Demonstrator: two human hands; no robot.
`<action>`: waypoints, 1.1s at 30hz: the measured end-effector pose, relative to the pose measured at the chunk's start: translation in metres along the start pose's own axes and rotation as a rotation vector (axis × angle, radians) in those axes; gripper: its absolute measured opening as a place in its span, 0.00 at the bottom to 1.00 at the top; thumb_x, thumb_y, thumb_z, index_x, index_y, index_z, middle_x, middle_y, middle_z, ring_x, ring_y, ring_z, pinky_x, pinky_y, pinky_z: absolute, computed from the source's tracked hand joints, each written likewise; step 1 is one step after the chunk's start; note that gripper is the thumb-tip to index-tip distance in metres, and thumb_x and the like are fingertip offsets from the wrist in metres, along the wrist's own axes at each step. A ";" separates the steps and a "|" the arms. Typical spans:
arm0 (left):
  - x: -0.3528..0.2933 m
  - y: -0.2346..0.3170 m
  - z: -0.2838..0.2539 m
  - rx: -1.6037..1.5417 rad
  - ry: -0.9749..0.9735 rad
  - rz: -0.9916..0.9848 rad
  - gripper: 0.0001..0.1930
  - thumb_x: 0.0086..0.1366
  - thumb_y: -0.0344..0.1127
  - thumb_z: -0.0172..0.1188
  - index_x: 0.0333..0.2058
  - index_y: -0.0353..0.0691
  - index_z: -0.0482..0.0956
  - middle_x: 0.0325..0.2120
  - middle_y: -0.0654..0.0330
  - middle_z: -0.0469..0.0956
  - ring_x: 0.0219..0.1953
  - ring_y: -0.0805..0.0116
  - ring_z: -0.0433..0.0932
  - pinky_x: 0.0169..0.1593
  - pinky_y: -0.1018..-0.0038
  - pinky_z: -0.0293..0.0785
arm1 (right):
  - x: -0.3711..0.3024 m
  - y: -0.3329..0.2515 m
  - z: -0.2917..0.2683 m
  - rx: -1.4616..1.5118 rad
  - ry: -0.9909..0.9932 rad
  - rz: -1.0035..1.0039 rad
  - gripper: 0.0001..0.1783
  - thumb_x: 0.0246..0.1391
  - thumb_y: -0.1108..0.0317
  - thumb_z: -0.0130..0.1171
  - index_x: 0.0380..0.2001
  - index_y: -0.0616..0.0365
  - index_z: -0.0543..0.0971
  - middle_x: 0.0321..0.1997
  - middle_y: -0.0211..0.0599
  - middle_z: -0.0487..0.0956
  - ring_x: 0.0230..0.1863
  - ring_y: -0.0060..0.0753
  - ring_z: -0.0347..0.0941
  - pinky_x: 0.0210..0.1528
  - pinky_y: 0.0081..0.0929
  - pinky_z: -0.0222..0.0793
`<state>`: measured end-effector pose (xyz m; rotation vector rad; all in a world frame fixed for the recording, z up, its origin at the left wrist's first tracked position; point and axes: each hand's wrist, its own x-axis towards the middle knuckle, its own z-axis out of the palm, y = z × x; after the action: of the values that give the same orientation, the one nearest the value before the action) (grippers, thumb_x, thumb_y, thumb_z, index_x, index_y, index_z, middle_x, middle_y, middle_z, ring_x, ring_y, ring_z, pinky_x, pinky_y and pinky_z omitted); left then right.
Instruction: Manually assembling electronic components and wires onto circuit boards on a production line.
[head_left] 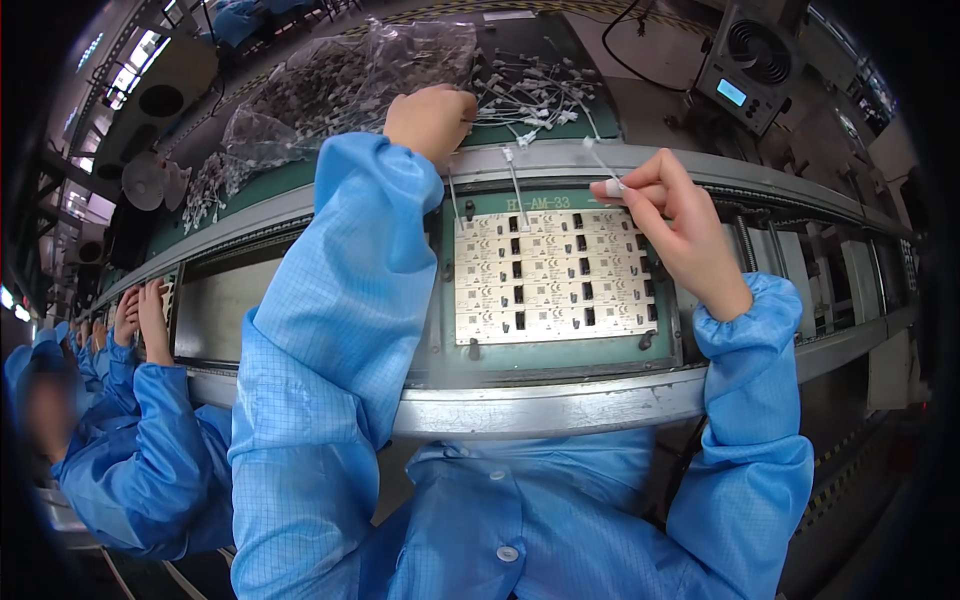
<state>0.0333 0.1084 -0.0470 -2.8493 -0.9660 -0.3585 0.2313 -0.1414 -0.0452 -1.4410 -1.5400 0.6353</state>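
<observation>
Conveyor-borne white circuit panel [553, 277]; right hand [680, 225] pinches white connector [612, 187].

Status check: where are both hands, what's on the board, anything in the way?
Left hand reaching into the loose connector pile. Right hand pinching a white connector lead above the circuit panel. Two leads already stand at its top edge. Nothing obstructing.

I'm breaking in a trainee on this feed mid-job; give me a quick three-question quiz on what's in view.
1. True or false: the right hand pinches a small white wired part above the circuit board panel.
2. Where does the left hand reach?
A. Into the pile of white wired parts
B. Onto the grey fan unit
C. Under the conveyor rail
3. What colour are the worker's sleeves?

Key: 1 true; 2 A; 3 blue.
</observation>
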 end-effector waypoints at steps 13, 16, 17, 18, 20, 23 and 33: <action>0.012 0.003 0.014 -0.225 0.103 -0.164 0.08 0.60 0.36 0.58 0.38 0.44 0.79 0.35 0.56 0.83 0.40 0.53 0.82 0.45 0.61 0.76 | 0.005 0.017 0.016 -0.635 0.075 -0.266 0.04 0.53 0.71 0.64 0.31 0.57 0.80 0.30 0.29 0.72 0.34 0.31 0.69 0.43 0.29 0.58; 0.010 0.007 0.008 -0.277 0.146 -0.172 0.09 0.60 0.37 0.58 0.38 0.44 0.79 0.35 0.56 0.83 0.40 0.52 0.81 0.45 0.61 0.76 | 0.005 0.019 0.020 -0.585 0.060 -0.159 0.04 0.51 0.71 0.65 0.31 0.57 0.81 0.30 0.28 0.73 0.36 0.28 0.69 0.46 0.29 0.56; 0.008 0.010 0.004 -0.282 0.150 -0.177 0.09 0.60 0.37 0.58 0.38 0.44 0.79 0.35 0.56 0.83 0.40 0.52 0.81 0.45 0.61 0.76 | 0.004 0.020 0.021 -0.589 0.055 -0.161 0.04 0.51 0.71 0.65 0.31 0.57 0.81 0.30 0.28 0.73 0.36 0.28 0.69 0.46 0.29 0.56; 0.006 0.013 0.000 -0.343 0.173 -0.135 0.09 0.60 0.37 0.59 0.39 0.43 0.78 0.34 0.55 0.82 0.39 0.54 0.81 0.44 0.63 0.76 | 0.003 0.023 0.021 -0.538 0.058 -0.103 0.03 0.51 0.71 0.66 0.30 0.56 0.82 0.30 0.27 0.73 0.36 0.27 0.69 0.48 0.29 0.54; 0.004 0.015 -0.004 -0.402 0.201 -0.098 0.10 0.60 0.37 0.60 0.39 0.42 0.78 0.32 0.55 0.82 0.38 0.56 0.82 0.44 0.65 0.76 | 0.003 0.023 0.024 -0.487 0.058 -0.050 0.02 0.50 0.71 0.66 0.28 0.56 0.82 0.30 0.26 0.73 0.36 0.27 0.69 0.49 0.30 0.53; 0.007 0.007 -0.002 -0.581 0.202 -0.069 0.10 0.61 0.37 0.63 0.38 0.39 0.78 0.30 0.57 0.82 0.37 0.65 0.81 0.43 0.70 0.76 | 0.005 0.020 0.027 -0.525 0.076 -0.072 0.03 0.50 0.70 0.67 0.28 0.56 0.83 0.30 0.25 0.72 0.36 0.26 0.68 0.50 0.30 0.52; -0.045 0.005 -0.048 -1.696 -0.251 -0.220 0.15 0.67 0.39 0.63 0.49 0.41 0.78 0.37 0.67 0.79 0.35 0.81 0.73 0.41 0.81 0.68 | 0.005 0.020 0.022 -0.589 0.061 -0.101 0.03 0.50 0.70 0.66 0.27 0.55 0.82 0.29 0.25 0.70 0.37 0.27 0.68 0.52 0.31 0.50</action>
<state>-0.0076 0.0690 -0.0122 -4.2561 -1.4475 -1.4514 0.2225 -0.1280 -0.0714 -1.7708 -1.8257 0.0656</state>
